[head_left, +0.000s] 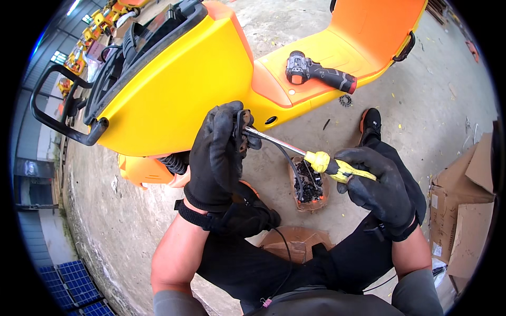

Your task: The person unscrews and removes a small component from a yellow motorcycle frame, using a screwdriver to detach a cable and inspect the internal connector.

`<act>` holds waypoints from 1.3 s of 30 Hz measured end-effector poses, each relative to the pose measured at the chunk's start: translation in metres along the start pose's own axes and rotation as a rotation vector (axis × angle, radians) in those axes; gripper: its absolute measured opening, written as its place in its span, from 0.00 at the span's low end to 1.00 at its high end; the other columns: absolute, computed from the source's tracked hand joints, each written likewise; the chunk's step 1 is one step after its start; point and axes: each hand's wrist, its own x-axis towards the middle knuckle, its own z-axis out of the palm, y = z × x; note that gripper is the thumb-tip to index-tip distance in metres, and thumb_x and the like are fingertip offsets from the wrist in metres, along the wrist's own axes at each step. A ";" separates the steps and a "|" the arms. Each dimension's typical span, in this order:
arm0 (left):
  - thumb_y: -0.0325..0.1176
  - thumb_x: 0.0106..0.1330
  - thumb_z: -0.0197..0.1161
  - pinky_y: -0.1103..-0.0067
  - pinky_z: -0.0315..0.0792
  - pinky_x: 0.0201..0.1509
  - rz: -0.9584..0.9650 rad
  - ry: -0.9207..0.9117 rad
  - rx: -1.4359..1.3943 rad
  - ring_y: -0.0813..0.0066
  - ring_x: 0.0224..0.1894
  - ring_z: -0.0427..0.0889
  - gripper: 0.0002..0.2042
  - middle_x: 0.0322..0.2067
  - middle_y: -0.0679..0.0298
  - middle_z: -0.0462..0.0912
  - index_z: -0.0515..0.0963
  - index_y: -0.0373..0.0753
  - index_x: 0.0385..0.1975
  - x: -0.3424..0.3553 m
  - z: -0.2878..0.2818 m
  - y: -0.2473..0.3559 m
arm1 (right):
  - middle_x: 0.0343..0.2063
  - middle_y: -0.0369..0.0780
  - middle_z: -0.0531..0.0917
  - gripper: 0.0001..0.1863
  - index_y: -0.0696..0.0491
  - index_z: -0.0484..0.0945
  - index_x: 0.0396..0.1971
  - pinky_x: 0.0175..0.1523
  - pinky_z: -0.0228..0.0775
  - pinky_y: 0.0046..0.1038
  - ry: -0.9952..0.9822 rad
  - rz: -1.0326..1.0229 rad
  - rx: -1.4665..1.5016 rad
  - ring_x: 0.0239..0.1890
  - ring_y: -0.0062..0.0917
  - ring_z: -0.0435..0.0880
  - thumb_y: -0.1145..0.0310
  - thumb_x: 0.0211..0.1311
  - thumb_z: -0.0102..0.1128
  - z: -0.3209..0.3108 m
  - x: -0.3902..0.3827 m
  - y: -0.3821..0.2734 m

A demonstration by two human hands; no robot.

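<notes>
Gripping the handle of a yellow and black screwdriver (319, 161), the right hand (380, 181), in a black glove, has its fingers closed around the handle's end. The metal shaft points to the left and slightly upward, and its tip reaches a small dark part (243, 130), which is located in front of the yellow side of the vehicle (184, 87). The left hand (215, 147), also in a black glove, is closed on this part and holds it between thumb and fingers; whether the tip sits in a screw, I cannot tell. From near the part, a thin black cable (286, 153) curves downward, to an open box (311, 205) with many small black pieces in it.

Above the screwdriver, a cordless drill (316, 72) lies on the yellow-orange footboard (337, 47) of the vehicle, and just beside the footboard's edge a small toothed ring (345, 100) is seen on the concrete floor (427, 105). Between the legs of the person there is a brown cardboard piece (295, 242), and bigger cardboard boxes (448, 221) stand at the right side.
</notes>
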 end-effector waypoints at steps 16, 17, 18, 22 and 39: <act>0.43 0.79 0.49 0.61 0.75 0.59 0.085 -0.153 -0.152 0.63 0.49 0.81 0.15 0.43 0.62 0.75 0.72 0.37 0.50 0.002 -0.005 0.002 | 0.34 0.39 0.82 0.18 0.64 0.75 0.54 0.24 0.62 0.10 -0.206 0.192 0.494 0.22 0.10 0.74 0.67 0.74 0.50 -0.010 0.004 0.009; 0.42 0.79 0.49 0.60 0.75 0.60 0.073 -0.153 -0.168 0.63 0.49 0.81 0.14 0.44 0.62 0.75 0.72 0.38 0.50 0.001 -0.005 0.003 | 0.32 0.39 0.82 0.19 0.64 0.74 0.55 0.22 0.60 0.09 -0.239 0.219 0.582 0.19 0.09 0.72 0.65 0.75 0.49 -0.012 0.005 0.012; 0.42 0.79 0.49 0.60 0.75 0.60 0.076 -0.156 -0.173 0.63 0.49 0.81 0.14 0.43 0.62 0.75 0.72 0.38 0.50 0.001 -0.005 0.003 | 0.31 0.38 0.82 0.20 0.64 0.73 0.56 0.21 0.58 0.09 -0.234 0.225 0.578 0.18 0.08 0.70 0.64 0.75 0.49 -0.011 0.006 0.012; 0.42 0.78 0.50 0.60 0.75 0.59 0.095 -0.178 -0.142 0.63 0.50 0.81 0.14 0.44 0.61 0.75 0.72 0.38 0.49 0.001 -0.007 0.005 | 0.31 0.45 0.81 0.22 0.61 0.70 0.60 0.16 0.54 0.10 -0.216 0.243 0.593 0.14 0.09 0.65 0.62 0.74 0.50 -0.011 0.007 0.017; 0.42 0.78 0.51 0.68 0.78 0.56 -0.041 -0.040 0.006 0.67 0.45 0.83 0.15 0.41 0.61 0.76 0.72 0.35 0.48 -0.003 -0.001 0.013 | 0.31 0.34 0.81 0.16 0.56 0.78 0.53 0.24 0.60 0.13 0.018 -0.015 0.018 0.22 0.07 0.70 0.74 0.66 0.59 0.007 0.000 0.009</act>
